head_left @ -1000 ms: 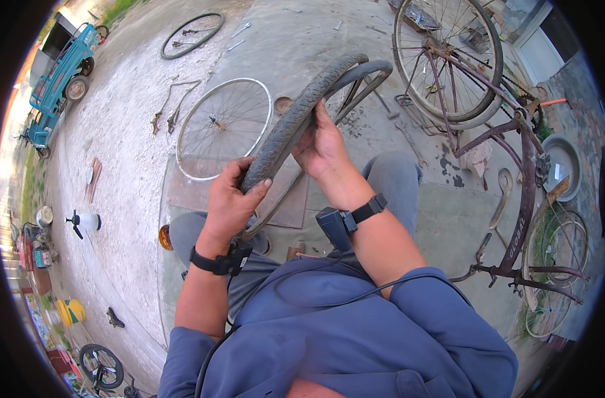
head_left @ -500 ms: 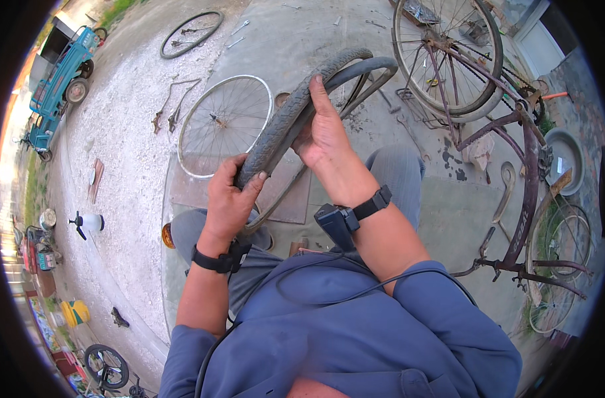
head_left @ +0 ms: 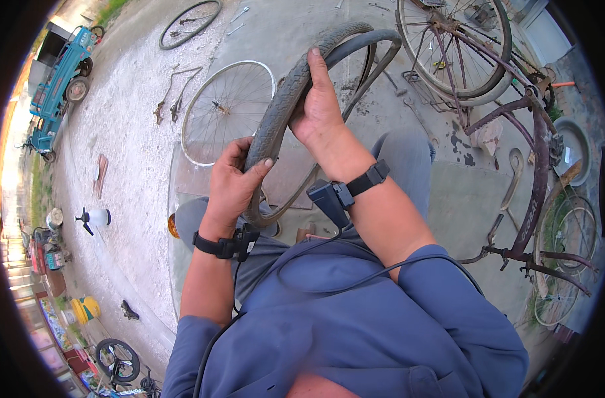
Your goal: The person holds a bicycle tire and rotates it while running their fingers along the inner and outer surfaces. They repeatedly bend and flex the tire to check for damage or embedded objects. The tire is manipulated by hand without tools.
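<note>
Gripping the looped tyre [head_left: 279,109] just right of the spoked wheel [head_left: 216,105], we curl our left hand [head_left: 233,179] closed around its near end and cup our right hand [head_left: 319,106] higher up, thumb on the rubber, fingers mostly hidden. We judge that the bent loops could spring apart or twist free if either hold slackens. Pale lettering [head_left: 529,217] marks the dark bicycle frame [head_left: 536,186], well right of that wheel.
</note>
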The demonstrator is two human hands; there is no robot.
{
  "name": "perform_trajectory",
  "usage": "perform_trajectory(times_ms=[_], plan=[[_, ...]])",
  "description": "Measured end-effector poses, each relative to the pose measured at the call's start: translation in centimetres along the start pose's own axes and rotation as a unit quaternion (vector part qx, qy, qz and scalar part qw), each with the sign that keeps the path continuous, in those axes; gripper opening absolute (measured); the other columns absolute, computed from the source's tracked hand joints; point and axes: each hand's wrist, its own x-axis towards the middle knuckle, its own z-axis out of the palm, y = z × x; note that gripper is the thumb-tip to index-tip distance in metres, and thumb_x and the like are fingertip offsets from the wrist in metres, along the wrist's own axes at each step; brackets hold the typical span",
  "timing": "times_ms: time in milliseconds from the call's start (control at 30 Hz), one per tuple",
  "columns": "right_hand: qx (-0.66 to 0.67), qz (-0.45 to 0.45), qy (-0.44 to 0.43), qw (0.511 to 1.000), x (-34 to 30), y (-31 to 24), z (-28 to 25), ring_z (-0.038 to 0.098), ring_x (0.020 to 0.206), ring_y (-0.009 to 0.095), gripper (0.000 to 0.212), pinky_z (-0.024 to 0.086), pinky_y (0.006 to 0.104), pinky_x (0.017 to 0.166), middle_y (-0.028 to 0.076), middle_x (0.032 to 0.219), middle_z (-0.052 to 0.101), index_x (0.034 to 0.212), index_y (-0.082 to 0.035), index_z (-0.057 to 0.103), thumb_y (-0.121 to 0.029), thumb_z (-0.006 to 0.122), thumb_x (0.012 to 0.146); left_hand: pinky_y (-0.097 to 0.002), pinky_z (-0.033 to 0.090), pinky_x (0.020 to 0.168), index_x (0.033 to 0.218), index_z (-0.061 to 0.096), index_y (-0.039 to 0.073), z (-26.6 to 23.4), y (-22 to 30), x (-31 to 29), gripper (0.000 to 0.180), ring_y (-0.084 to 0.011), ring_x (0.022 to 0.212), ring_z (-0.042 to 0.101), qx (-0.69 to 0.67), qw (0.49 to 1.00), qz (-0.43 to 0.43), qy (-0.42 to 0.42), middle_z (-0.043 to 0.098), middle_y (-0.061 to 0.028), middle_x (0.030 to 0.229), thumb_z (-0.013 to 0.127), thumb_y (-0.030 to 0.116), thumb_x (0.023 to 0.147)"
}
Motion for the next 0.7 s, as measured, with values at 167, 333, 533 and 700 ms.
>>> perform_trajectory(times_ms=[167,333,533,700], plan=[[-0.02,0.004,-0.024,1.0,-0.3,-0.1,-0.4,0.058,0.081,0.018,0.038,0.049,0.0375,0.075,0.002,0.083,0.06,0.092,-0.016,0.06,-0.051,0.073,0.09,-0.0274,0.05,0.089,0.127,0.054,-0.005,0.0,-0.2,0.3,0.049,-0.013,0.1,0.06,-0.02,1.0,-0.001,-0.008,0.065,-0.0067,0.111,0.078,0.005,0.085],[-0.078,0.031,-0.01,0.996,-1.3,0.6,-0.9,0.058,0.082,0.016,0.031,0.049,0.0357,0.076,0.0,0.086,0.061,0.092,-0.015,0.061,-0.044,0.073,0.092,-0.0275,0.049,0.09,0.127,0.054,-0.005,0.5,-0.3,0.2,0.053,-0.013,0.101,0.06,-0.016,1.0,-0.003,-0.008,0.064,-0.0064,0.11,0.081,0.007,0.083],[-0.037,0.022,0.014,0.999,-0.5,1.0,-1.0,0.057,0.076,0.013,0.023,0.048,0.0316,0.068,-0.001,0.084,0.062,0.091,-0.015,0.062,-0.035,0.074,0.091,-0.027,0.048,0.089,0.125,0.056,-0.003,1.0,-0.3,-0.2,0.052,-0.0113,0.099,0.058,-0.049,0.997,-0.04,-0.048,0.064,-0.0038,0.109,0.082,0.012,0.083],[-0.034,-0.002,0.02,0.999,-0.3,1.3,-1.0,0.056,0.068,0.013,0.028,0.047,0.0306,0.061,-0.001,0.078,0.06,0.088,-0.015,0.06,-0.039,0.075,0.088,-0.0268,0.046,0.089,0.126,0.057,-0.001,1.4,-0.8,-0.5,0.048,-0.0106,0.098,0.057,-0.088,0.993,-0.046,-0.069,0.064,-0.0023,0.108,0.078,0.022,0.089]])
